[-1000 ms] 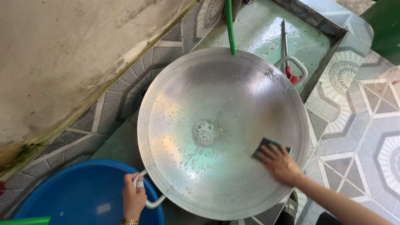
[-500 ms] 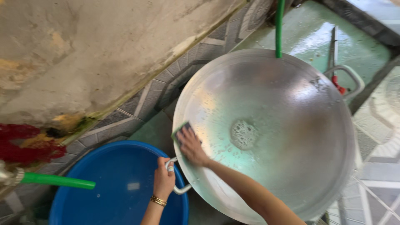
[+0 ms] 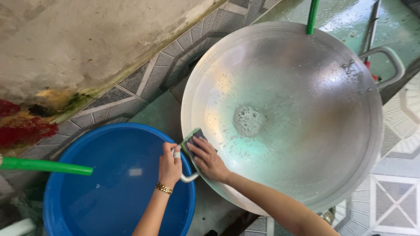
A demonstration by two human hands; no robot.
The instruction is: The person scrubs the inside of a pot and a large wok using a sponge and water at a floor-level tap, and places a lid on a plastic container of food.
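Your left hand (image 3: 169, 166) grips the big metal wok's (image 3: 306, 131) near handle (image 3: 188, 177), while your right hand (image 3: 209, 161) presses a green sponge (image 3: 192, 139) on its soapy rim, beside the blue tub (image 3: 87, 175).

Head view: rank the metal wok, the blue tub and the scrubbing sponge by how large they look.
1. metal wok, largest.
2. blue tub, smaller, though partly cut off by the frame edge.
3. scrubbing sponge, by far the smallest, under the right hand.

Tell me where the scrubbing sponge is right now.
In the head view, the green scrubbing sponge sits lower centre under the right hand, pressed on the wok's near-left rim beside the left hand.
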